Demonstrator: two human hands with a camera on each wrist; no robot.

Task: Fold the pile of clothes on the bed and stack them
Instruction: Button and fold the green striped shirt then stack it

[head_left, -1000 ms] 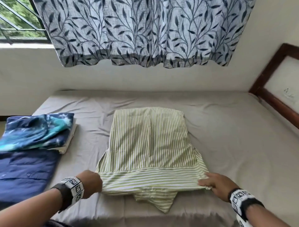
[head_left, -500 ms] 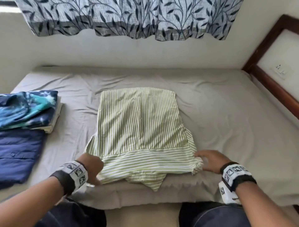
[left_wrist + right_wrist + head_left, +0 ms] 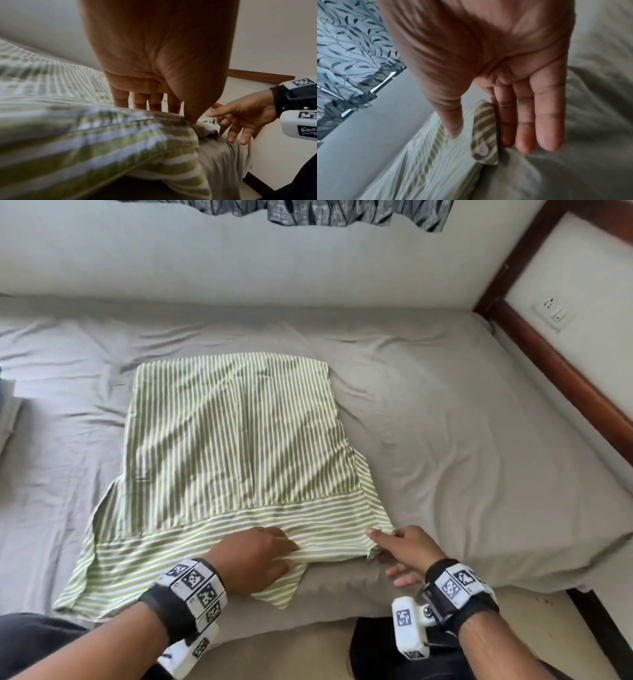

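A green-and-white striped shirt [image 3: 233, 440] lies partly folded on the grey bed [image 3: 479, 440], its collar end hanging over the near edge. My left hand [image 3: 291, 554] grips the shirt's near fold around its middle, fingers on top and thumb under the edge. My right hand [image 3: 380, 542] pinches the near right corner of the shirt between thumb and forefinger, the other fingers hanging straight. In the right wrist view that pinched corner is a buttoned cuff [image 3: 485, 142]. The left wrist view shows the striped fabric [image 3: 85, 142] bunched under my left thumb.
A sliver of the folded clothes stack [image 3: 8, 416] shows at the bed's left edge. A dark wooden headboard [image 3: 565, 378] runs along the right, with a wall socket [image 3: 555, 313] above it. A leaf-print curtain [image 3: 308, 210] hangs over the far wall.
My left hand slid right along the near fold from the left corner to the middle. My right hand stayed at the right corner and now pinches it. The view tilted down and right.
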